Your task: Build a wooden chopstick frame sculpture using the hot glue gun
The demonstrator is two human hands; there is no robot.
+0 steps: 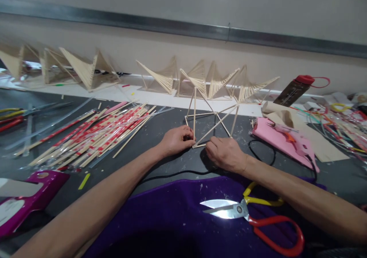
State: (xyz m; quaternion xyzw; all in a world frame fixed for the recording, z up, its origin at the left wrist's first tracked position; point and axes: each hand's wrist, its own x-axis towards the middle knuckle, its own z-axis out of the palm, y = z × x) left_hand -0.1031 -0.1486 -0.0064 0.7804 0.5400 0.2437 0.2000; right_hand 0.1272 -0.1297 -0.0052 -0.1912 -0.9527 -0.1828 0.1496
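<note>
A bare frame of thin wooden sticks (213, 124) stands on the dark table (160, 166), its near corner between my two hands. My left hand (177, 140) is closed in a pinch on that corner, at the foot of an upright stick. My right hand (225, 153) is closed just right of the same corner, fingers curled on the low stick of the frame. Both forearms reach in over a purple cloth (172, 219).
Large scissors (252, 216) with red and yellow handles lie on the cloth. A pile of wrapped chopsticks (94, 133) lies left. A pink glue gun (295, 143) rests on pink cloth, right. Finished stick models (200, 80) line the wall. A magenta object (25, 200) lies near left.
</note>
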